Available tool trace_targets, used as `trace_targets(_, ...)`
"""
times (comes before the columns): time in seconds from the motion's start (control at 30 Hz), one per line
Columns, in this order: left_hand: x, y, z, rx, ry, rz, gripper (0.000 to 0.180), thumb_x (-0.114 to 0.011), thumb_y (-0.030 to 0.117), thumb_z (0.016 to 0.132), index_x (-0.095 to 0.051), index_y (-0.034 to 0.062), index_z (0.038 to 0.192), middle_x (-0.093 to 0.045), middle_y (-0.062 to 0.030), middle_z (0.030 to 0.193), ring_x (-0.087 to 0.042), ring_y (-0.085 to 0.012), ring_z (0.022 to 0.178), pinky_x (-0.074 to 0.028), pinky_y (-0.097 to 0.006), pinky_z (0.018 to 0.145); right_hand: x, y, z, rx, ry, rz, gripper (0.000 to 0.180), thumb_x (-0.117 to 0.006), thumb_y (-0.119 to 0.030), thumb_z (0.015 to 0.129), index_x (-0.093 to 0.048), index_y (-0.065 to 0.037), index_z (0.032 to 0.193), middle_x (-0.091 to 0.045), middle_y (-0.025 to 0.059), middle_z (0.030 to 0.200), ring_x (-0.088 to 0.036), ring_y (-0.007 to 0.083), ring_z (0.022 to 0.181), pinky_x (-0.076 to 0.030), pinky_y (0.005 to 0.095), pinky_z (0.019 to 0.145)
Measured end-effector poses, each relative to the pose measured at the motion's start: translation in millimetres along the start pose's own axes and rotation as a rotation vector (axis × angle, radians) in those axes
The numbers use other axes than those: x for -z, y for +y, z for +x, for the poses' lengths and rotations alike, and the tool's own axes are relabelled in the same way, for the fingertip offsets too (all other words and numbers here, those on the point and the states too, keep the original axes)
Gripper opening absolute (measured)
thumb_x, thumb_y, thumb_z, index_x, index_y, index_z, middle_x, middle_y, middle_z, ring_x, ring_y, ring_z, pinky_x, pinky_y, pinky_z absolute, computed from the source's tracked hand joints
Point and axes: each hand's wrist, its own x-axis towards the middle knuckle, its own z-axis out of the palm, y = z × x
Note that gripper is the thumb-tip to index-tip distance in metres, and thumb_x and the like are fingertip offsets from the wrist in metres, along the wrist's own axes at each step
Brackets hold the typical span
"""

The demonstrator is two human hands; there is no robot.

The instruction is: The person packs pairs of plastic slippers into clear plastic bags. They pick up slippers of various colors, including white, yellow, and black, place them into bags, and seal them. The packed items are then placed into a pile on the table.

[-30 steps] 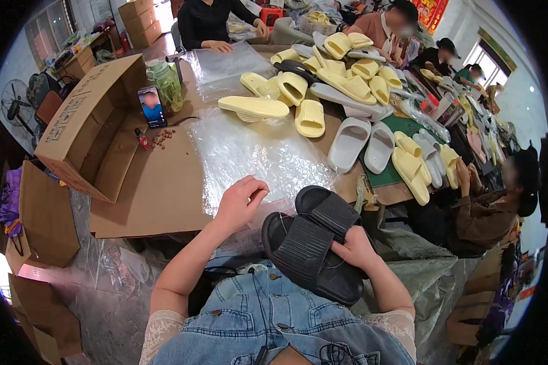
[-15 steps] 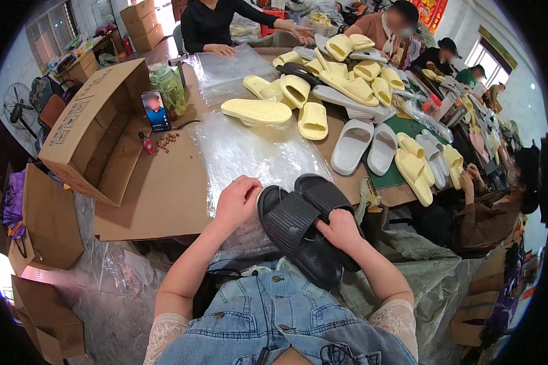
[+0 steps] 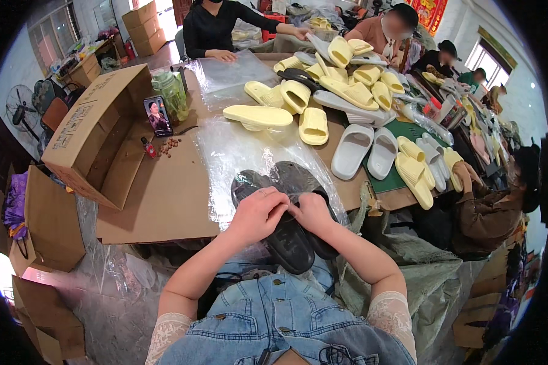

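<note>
A pair of black slide slippers (image 3: 290, 244) lies at the table's front edge, toes pointing away from me. Clear plastic, which looks like the bag (image 3: 275, 179), covers their far ends, while the heels stick out bare toward my lap. Over the straps, my left hand (image 3: 261, 213) is closed in a pinch on what appears to be the bag's edge. Close against it, my right hand (image 3: 314, 213) is closed too, its thumb meeting the left fingertips on the plastic. The fingers hide most of the straps and the exact grip.
More flat clear bags (image 3: 225, 137) lie beneath. Beyond is a pile of yellow slippers (image 3: 313, 126) and grey slippers (image 3: 352, 151). Left stand an open cardboard box (image 3: 97, 121), a phone (image 3: 158, 115) and a green jar (image 3: 172, 94). Co-workers sit across and at right.
The black slippers have moved away from me, with their far ends now under clear plastic. My right hand has left the strap, and both hands have come together. A co-worker's hand across the table touches a grey slipper.
</note>
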Motion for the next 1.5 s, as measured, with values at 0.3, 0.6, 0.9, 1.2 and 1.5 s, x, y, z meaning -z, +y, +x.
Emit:
trace_targets(0.3, 18.7, 7.0, -20.8, 0.225, -0.225, -0.25, 0.008, -0.064, 0.008, 0.092, -0.066, 0.003, 0.097, -0.061, -0.0086, 0.084, -0.059, -0.021, 0.073, -0.048, -0.032, 0.068, -27.8, -15.0, 50.1, -0.239, 0.181, 0.174, 0.049, -0.064, -0.04, 0.089, -0.064, 0.006, 0.071, -0.063, 0.0318, 0.078, -0.063, 0.051, 0.08, -0.051, 0.0544, 0.074)
trace_targets(0.6, 19.1, 3.7, -33.7, 0.219, -0.408, -0.555, 0.007, -0.062, 0.007, 0.094, -0.066, 0.0016, 0.094, -0.063, -0.0046, 0.089, -0.059, -0.0174, 0.083, -0.046, -0.03, 0.076, 5.8, -24.2, 4.6, -0.355, 0.109, -0.046, 0.046, -0.061, -0.04, 0.094, -0.07, 0.001, 0.075, -0.065, 0.0278, 0.073, -0.068, 0.0448, 0.072, -0.054, 0.0531, 0.065)
trace_targets(0.9, -14.2, 3.4, -37.1, 0.116, -0.234, -0.283, 0.007, -0.062, 0.006, 0.092, -0.064, 0.002, 0.097, -0.062, -0.0094, 0.089, -0.061, -0.0237, 0.082, -0.049, -0.034, 0.075, -23.3, -36.4, 7.0, -0.226, 0.063, -0.043, 0.047, -0.06, -0.038, 0.096, -0.065, 0.001, 0.07, -0.066, 0.0276, 0.073, -0.069, 0.0445, 0.071, -0.055, 0.0508, 0.064)
trace_targets(1.2, 11.1, -2.2, -38.7, 0.276, -0.384, -0.434, 0.007, -0.061, 0.006, 0.093, -0.064, 0.0, 0.094, -0.064, -0.0072, 0.09, -0.061, -0.0194, 0.088, -0.048, -0.031, 0.082, -54.6, -19.3, 38.0, -0.031, 0.403, -0.156, 0.042, -0.061, -0.04, 0.096, -0.067, -0.002, 0.079, -0.061, 0.0199, 0.063, -0.065, 0.0403, 0.063, -0.051, 0.0488, 0.057)
trace_targets(1.5, 20.9, -3.8, -42.6, 0.369, -0.543, -0.872, 0.008, -0.059, 0.008, 0.097, -0.059, 0.0014, 0.093, -0.057, 0.0009, 0.09, -0.051, -0.0098, 0.085, -0.044, -0.027, 0.079, -50.3, -29.5, 53.5, -0.099, 0.168, 0.06, 0.046, -0.06, -0.039, 0.095, -0.065, 0.003, 0.076, -0.067, 0.0262, 0.077, -0.068, 0.0432, 0.073, -0.055, 0.0511, 0.066)
